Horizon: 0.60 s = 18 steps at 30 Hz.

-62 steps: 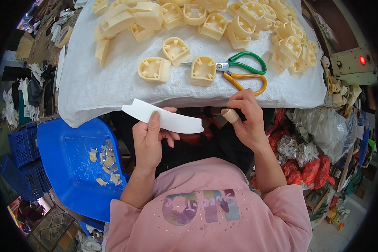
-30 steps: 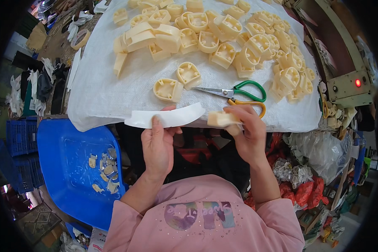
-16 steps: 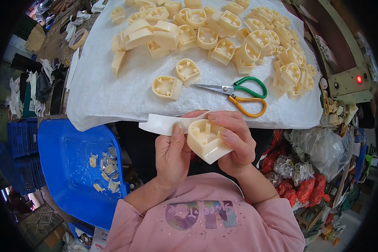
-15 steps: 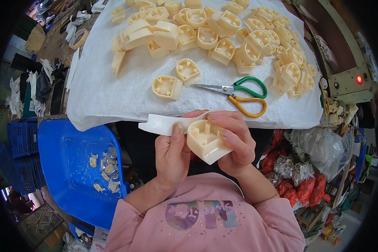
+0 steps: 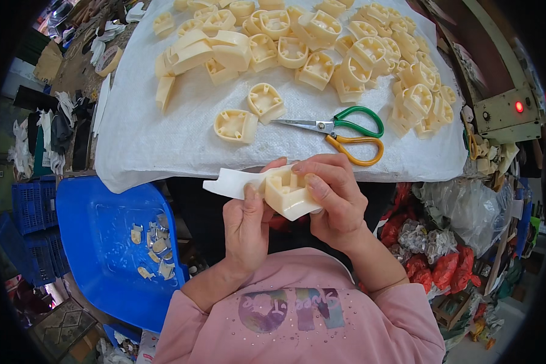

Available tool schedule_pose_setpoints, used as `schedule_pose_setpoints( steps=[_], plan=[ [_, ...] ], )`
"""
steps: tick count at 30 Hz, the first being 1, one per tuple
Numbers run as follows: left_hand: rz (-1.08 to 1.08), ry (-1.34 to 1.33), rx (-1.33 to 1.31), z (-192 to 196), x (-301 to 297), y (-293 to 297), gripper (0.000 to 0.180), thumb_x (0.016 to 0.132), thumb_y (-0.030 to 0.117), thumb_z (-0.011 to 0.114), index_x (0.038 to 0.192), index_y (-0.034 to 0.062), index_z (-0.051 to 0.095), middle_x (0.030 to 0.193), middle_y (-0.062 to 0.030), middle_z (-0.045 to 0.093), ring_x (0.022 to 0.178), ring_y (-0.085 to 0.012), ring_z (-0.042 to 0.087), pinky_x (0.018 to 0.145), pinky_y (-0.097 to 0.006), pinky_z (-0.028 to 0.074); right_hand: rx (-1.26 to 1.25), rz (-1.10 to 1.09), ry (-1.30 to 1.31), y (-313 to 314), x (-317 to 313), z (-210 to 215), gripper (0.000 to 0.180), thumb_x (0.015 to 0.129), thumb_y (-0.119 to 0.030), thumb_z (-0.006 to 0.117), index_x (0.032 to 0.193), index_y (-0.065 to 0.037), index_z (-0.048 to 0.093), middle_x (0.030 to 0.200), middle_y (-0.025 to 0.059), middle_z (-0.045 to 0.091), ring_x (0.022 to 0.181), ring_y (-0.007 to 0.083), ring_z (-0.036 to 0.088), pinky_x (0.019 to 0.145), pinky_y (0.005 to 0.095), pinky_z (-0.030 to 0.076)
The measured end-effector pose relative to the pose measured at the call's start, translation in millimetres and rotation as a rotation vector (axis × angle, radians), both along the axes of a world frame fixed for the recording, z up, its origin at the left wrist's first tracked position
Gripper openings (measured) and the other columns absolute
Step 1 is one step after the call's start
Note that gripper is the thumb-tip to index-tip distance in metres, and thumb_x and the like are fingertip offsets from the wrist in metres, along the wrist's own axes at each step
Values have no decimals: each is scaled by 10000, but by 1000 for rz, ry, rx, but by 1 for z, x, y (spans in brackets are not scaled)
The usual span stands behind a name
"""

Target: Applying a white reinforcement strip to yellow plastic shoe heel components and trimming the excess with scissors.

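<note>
Both hands hold a hollow cream plastic shoe heel point(image 5: 288, 198) just off the table's near edge, its open side with inner posts facing up. My right hand point(image 5: 337, 197) grips it from the right, thumb and fingers at the upper rim. A flexible white strip point(image 5: 227, 182) lies against the heel's far left side and sticks out to the left. My left hand point(image 5: 247, 224) pinches this strip beside the heel, thumb in front; its other fingers are partly hidden behind. Scissors point(image 5: 329, 128) with one green and one orange handle lie beyond, beside two loose heels point(image 5: 235, 125).
Many more cream heels point(image 5: 291, 51) are heaped at the back of the white-covered table point(image 5: 158, 142). At left stands a blue bin point(image 5: 97, 242) with small pieces inside. A machine box with a red light point(image 5: 519, 107) stands at right, above plastic and red bags point(image 5: 446, 267).
The heel has tilted and shifted slightly left, and my left thumb now sits close against it. Less of the white strip shows on the left. My right fingers have moved along the rim.
</note>
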<state>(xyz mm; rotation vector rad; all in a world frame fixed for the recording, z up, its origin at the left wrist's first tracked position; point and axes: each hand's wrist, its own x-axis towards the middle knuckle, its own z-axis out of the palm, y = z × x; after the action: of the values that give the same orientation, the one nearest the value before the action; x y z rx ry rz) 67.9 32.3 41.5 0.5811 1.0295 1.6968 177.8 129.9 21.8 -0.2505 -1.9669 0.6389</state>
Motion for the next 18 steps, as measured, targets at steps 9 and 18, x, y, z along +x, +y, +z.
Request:
schedule_pose_setpoints(
  steps=[9,18],
  plan=[
    [13,384,22,-19,-8,-1,479,1003,285,290,1276,-85,425,1188,-150,548,1054,-154,553,875,-237,436,196,-153,-117,4,5,-6,451,587,-56,652,1028,-82,564,959,68,606,764,219,503,733,394,308],
    [189,664,-175,-6,-24,-12,309,966,177,462,980,-98,600,909,-137,628,836,-165,612,756,-293,532,232,-162,-461,-1,14,21,387,594,-87,656,965,-186,604,847,34,508,756,217,452,736,429,252]
  ],
)
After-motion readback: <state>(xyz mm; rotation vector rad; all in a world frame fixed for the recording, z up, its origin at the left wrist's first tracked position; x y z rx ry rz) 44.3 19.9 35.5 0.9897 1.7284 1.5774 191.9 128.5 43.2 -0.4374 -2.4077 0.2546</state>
